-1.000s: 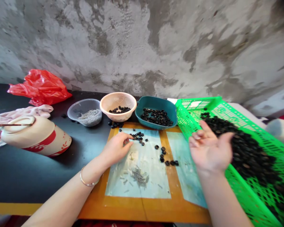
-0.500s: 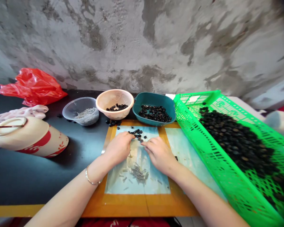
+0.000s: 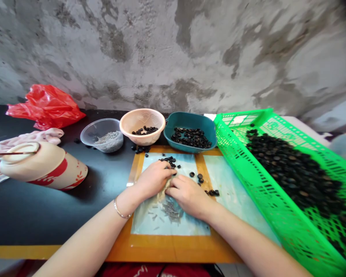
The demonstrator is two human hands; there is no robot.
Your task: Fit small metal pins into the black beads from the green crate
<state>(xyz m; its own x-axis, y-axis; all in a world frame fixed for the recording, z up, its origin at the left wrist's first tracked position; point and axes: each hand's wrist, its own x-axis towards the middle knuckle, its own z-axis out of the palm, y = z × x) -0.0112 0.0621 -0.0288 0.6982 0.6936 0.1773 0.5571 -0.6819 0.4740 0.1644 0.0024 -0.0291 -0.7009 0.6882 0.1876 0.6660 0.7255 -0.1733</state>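
Over a pale blue sheet (image 3: 145, 227) on the table, my two hands are close together. My left hand (image 3: 154, 179) has its fingers curled and pressed together beside a small pile of round black pieces (image 3: 169, 160); what lies in its fingertips is hidden. My right hand (image 3: 188, 194) is just nearer to me, with fingers bent inward and closed beside a heap of short grey metal pins (image 3: 172, 211). Whether it grips a pin I cannot make out. More black discs (image 3: 200, 177) lie right of my right hand.
A clear bowl of grey pins (image 3: 102, 134), a pink bowl (image 3: 142, 115) and a teal basin (image 3: 190, 119), both with black pieces, stand behind. On the right is a green basket (image 3: 248, 192) heaped with black pieces. A cup (image 3: 46, 165), cloth (image 3: 47, 135) and red bag (image 3: 47, 105) are left.
My right hand has drawn back from the black pile toward the pins, uncovering discs on its right. My left hand has shifted slightly right. The view has moved a little.
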